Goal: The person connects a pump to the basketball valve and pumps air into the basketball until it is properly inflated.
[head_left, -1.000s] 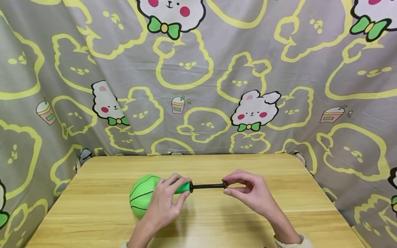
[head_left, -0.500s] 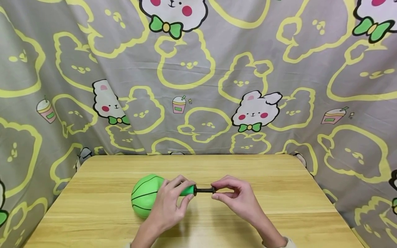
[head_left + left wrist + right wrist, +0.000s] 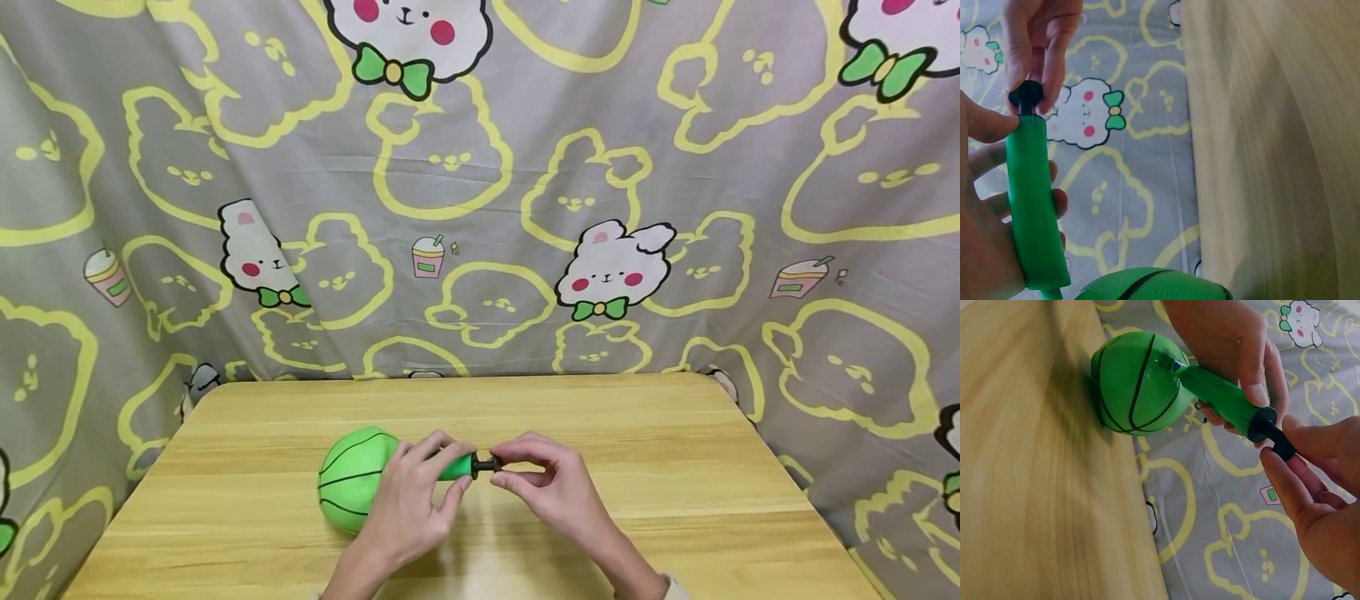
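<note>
A green hand pump (image 3: pixel 1034 200) lies across my left hand (image 3: pixel 412 498), whose fingers and thumb curl round its barrel. With thumb and fingertips, my right hand (image 3: pixel 551 483) pinches the black plunger handle (image 3: pixel 1283 447) at the pump's other end. Only a short stretch of the black rod shows between handle and barrel. At the pump's nozzle end sits a green ball (image 3: pixel 1138 384) with black seam lines, its surface dented near the nozzle. In the head view the ball (image 3: pixel 352 479) is left of the left hand, partly hidden behind it.
The ball and both hands are over a light wood-grain table (image 3: pixel 675 433). A grey curtain (image 3: pixel 480 192) with yellow outlines and white rabbit figures hangs behind the table and along its sides.
My right hand has moved left toward my left hand, pushing the plunger rod most of the way into the pump barrel. The left hand and ball have shifted only slightly.
</note>
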Motion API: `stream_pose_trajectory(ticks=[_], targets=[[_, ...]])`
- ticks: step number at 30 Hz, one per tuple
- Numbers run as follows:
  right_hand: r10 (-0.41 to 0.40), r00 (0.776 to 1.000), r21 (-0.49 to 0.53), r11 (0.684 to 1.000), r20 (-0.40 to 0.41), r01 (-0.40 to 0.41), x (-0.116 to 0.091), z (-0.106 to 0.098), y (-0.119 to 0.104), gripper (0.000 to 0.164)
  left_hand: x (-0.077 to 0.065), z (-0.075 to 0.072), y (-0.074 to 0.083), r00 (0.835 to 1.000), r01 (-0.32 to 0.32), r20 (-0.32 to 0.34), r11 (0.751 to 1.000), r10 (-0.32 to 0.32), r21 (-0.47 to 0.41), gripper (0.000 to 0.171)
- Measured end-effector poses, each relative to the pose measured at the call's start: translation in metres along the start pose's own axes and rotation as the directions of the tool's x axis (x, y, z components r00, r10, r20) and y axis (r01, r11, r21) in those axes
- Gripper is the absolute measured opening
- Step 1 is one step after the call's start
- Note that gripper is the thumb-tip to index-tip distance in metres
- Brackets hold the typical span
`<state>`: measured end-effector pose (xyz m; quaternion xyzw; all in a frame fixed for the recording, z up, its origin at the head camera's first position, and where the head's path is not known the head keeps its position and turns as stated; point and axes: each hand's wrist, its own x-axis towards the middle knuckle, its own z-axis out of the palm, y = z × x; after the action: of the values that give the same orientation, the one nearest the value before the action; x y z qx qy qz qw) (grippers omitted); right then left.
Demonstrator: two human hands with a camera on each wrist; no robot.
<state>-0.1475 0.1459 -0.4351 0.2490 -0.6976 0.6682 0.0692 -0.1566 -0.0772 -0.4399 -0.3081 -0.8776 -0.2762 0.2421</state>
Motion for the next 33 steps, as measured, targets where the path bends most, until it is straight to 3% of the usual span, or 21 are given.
stream_pose_trajectory(ticks=[9, 22, 33], targets=[[0.06, 0.997, 0.025, 0.998, 0.05, -0.061, 0.001, -0.009, -0.005, 0.028, 0.0, -0.003, -0.003, 0.999, 0.015, 0.036, 0.999, -0.013, -0.044, 0.027], [0.002, 0.998, -0.001, 1.0, 0.064, -0.002, 0.001, -0.036, -0.023, 0.027, 0.0, -0.011, -0.013, 1.0, 0.021, -0.02, 0.999, -0.022, -0.04, 0.027], [0.009, 0.998, -0.046, 0.999, 0.059, -0.006, 0.001, -0.059, -0.036, 0.028, 0.001, -0.02, -0.02, 0.999, 0.035, -0.035, 0.999, -0.036, -0.023, 0.028]])
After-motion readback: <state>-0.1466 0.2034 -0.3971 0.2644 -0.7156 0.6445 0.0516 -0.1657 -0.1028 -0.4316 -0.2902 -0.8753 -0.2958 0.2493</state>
